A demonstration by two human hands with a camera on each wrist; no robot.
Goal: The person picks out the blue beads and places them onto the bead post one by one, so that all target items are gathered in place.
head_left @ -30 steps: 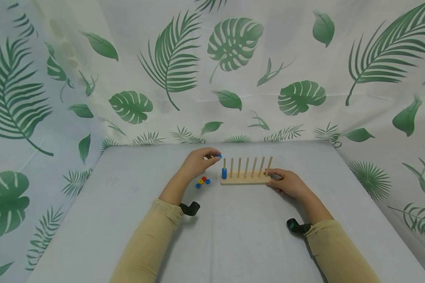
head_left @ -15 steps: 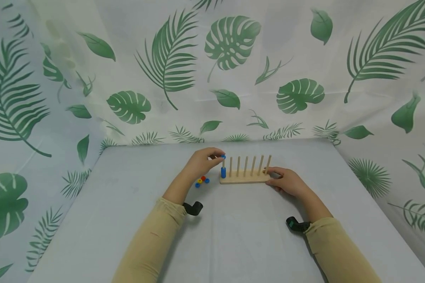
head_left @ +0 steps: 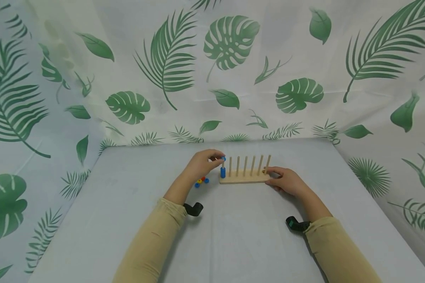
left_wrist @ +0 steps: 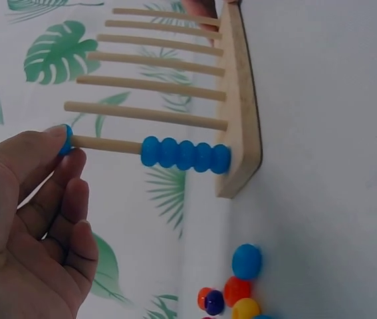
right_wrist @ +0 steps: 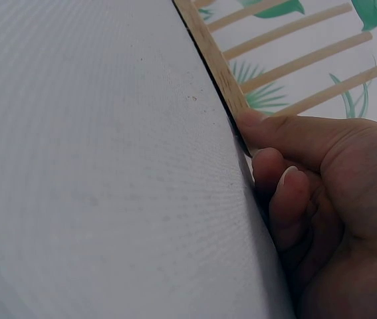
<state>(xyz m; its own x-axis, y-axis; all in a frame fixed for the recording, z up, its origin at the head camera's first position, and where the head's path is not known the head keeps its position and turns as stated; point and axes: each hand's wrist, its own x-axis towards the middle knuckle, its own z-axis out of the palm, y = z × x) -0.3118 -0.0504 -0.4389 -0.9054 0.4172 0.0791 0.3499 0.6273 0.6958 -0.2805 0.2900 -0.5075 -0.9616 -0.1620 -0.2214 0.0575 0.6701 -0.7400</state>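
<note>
A wooden peg rack [head_left: 243,179] [left_wrist: 240,100] with several upright pegs stands mid-table. Its leftmost peg carries a stack of blue beads [head_left: 222,172] [left_wrist: 185,154]. My left hand [head_left: 202,163] [left_wrist: 35,219] pinches another blue bead [head_left: 223,158] [left_wrist: 66,139] at the tip of that leftmost peg. My right hand [head_left: 287,181] [right_wrist: 314,199] grips the right end of the rack's base [right_wrist: 218,60], thumb on the edge and fingers curled beside it.
A small heap of loose beads [head_left: 201,181] [left_wrist: 235,292], blue, red, yellow and purple, lies on the grey table [head_left: 233,236] just left of the rack. A leaf-print curtain [head_left: 212,70] closes in the back and both sides.
My left hand has carried the blue bead rightward from beside the rack to the top of the leftmost peg. The right hand has stayed on the rack's end.
</note>
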